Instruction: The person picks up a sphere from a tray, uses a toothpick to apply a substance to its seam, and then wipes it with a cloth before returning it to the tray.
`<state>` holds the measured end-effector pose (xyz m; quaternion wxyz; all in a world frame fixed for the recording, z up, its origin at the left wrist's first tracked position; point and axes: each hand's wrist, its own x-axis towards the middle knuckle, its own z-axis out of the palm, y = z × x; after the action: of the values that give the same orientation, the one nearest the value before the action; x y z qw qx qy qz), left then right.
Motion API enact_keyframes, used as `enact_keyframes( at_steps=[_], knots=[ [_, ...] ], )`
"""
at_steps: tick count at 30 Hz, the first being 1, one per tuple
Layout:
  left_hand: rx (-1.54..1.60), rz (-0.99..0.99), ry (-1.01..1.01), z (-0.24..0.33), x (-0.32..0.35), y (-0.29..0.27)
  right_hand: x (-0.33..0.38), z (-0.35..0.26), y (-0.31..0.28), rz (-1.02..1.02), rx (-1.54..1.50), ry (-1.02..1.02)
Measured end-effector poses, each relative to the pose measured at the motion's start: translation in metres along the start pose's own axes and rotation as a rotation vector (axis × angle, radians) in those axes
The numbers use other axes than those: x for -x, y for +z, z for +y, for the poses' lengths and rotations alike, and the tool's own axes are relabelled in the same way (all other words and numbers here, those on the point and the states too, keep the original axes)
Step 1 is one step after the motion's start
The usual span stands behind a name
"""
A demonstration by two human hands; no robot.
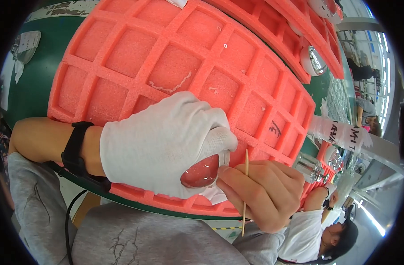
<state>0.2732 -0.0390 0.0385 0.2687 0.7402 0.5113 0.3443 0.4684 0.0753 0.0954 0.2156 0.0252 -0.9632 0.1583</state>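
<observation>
My left hand (162,139), in a white glove, is closed around a clear, domed, shiny piece (201,174), with red showing through it. My bare right hand (268,192) grips a thin wooden stick (246,160), held roughly upright across the fingers. Its thumb and fingertip meet the rim of the clear piece, where a narrow pale edge shows; whether they pinch anything there I cannot tell. A scrap of white material (216,194) hangs just below that rim. Both hands are above a red foam tray (142,66) divided into square pockets.
More red foam trays (279,48) lie at the far right, with a chrome-and-white round part (316,61) beside them. A white-wrapped post (339,132) and a shiny metallic part (309,167) are to the right. A co-worker (305,234) sits at lower right. The table (47,57) is green.
</observation>
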Motion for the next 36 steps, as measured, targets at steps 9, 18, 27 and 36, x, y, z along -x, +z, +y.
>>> enact_keyframes(
  at_steps=[9,18,27,36],
  knots=[
    [0.011,0.030,0.018,-0.002,0.000,0.003,0.002,-0.008,0.001,-0.020,0.163,-0.092],
    [0.000,0.057,0.027,-0.002,0.000,0.004,0.003,-0.007,0.002,-0.204,0.142,0.030],
    [-0.018,0.079,0.034,-0.003,0.001,0.005,0.003,-0.008,-0.014,-0.214,-0.098,0.153],
    [0.206,0.003,0.054,-0.011,-0.004,0.007,-0.003,0.026,-0.022,-0.135,-0.747,0.302]
  ],
)
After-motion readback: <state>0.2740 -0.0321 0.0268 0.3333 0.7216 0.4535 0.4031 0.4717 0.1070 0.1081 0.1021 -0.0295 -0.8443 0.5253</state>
